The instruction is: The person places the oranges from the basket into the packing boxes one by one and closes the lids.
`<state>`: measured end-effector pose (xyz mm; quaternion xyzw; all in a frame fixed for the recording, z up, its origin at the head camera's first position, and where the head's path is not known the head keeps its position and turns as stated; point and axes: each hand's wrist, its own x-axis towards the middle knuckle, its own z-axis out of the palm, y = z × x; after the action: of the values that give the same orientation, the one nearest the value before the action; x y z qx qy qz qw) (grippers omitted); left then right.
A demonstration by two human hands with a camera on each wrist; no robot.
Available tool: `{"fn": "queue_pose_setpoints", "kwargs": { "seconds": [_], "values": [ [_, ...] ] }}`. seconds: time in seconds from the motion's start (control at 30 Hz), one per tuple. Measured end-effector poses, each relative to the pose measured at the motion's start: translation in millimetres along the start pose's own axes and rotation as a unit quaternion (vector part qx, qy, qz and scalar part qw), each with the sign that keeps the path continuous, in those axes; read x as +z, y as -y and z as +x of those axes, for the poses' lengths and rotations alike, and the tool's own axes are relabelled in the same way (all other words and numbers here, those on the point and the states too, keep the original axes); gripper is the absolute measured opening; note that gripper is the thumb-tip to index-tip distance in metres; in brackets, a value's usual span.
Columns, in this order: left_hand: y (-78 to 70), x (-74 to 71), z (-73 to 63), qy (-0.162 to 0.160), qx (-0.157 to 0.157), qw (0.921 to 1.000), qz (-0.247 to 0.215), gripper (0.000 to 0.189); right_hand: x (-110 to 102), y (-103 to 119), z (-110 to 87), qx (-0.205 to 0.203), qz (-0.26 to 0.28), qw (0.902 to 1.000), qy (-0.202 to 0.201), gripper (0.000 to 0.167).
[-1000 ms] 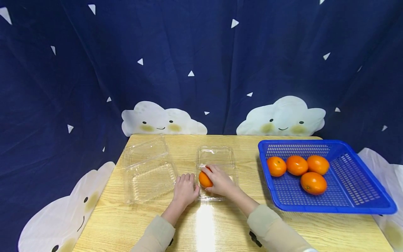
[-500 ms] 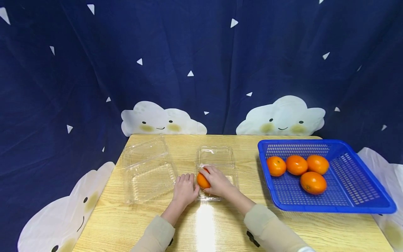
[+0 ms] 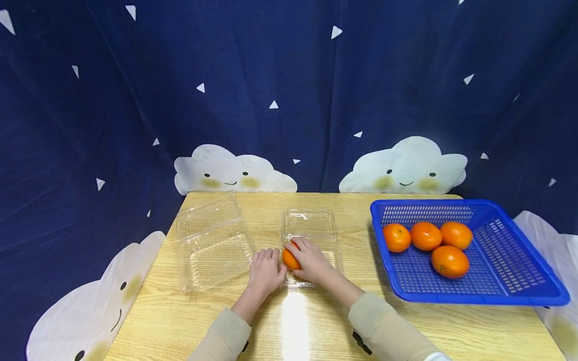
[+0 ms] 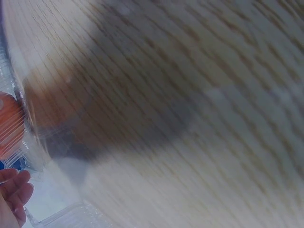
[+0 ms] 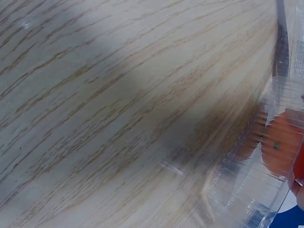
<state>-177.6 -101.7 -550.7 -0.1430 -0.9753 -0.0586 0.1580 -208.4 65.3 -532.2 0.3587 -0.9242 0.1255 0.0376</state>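
An orange (image 3: 290, 257) sits in the left part of a small clear plastic clamshell box (image 3: 309, 220), whose lid is folded back away from me. My right hand (image 3: 312, 261) holds the orange from its right side, fingers over the top. Ridged clear plastic covers the fruit in the right wrist view, where the orange (image 5: 280, 149) shows a small green stem mark. Beside the box's left wall lies my left hand (image 3: 265, 271), thumb side toward the box. In the left wrist view, the left hand (image 4: 15, 197) shows loosely bent fingers near the plastic.
A larger clear clamshell box (image 3: 217, 258) stands with its lid raised, left of my left hand. To the right, a blue plastic basket (image 3: 474, 300) holds several oranges (image 3: 449, 261). Behind the wooden table (image 3: 352, 213) hangs a dark blue curtain (image 3: 316, 100) with cloud prints.
My right hand has shifted slightly left with the orange, bringing it closer to the box's left wall. The left hand has stayed in place.
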Motion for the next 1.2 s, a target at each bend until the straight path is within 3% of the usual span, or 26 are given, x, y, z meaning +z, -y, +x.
{"fn": "queue_pose_setpoints", "kwargs": {
  "seconds": [0.27, 1.0, 1.2],
  "values": [
    [0.0, -0.2, -0.7, -0.005, 0.0, 1.0, -0.002, 0.031, 0, 1, -0.4, 0.0, -0.008, 1.0, 0.002, 0.074],
    [0.3, 0.1, -0.8, -0.003, 0.003, 1.0, 0.003, 0.032, -9, -4, -0.5, -0.017, 0.036, 0.9991, 0.016, 0.08],
    [0.4, 0.3, -0.9, 0.0, 0.001, 1.0, 0.004, 0.032, -14, -6, -3.5, -0.017, 0.031, 0.9994, 0.005, 0.073]
  ]
}}
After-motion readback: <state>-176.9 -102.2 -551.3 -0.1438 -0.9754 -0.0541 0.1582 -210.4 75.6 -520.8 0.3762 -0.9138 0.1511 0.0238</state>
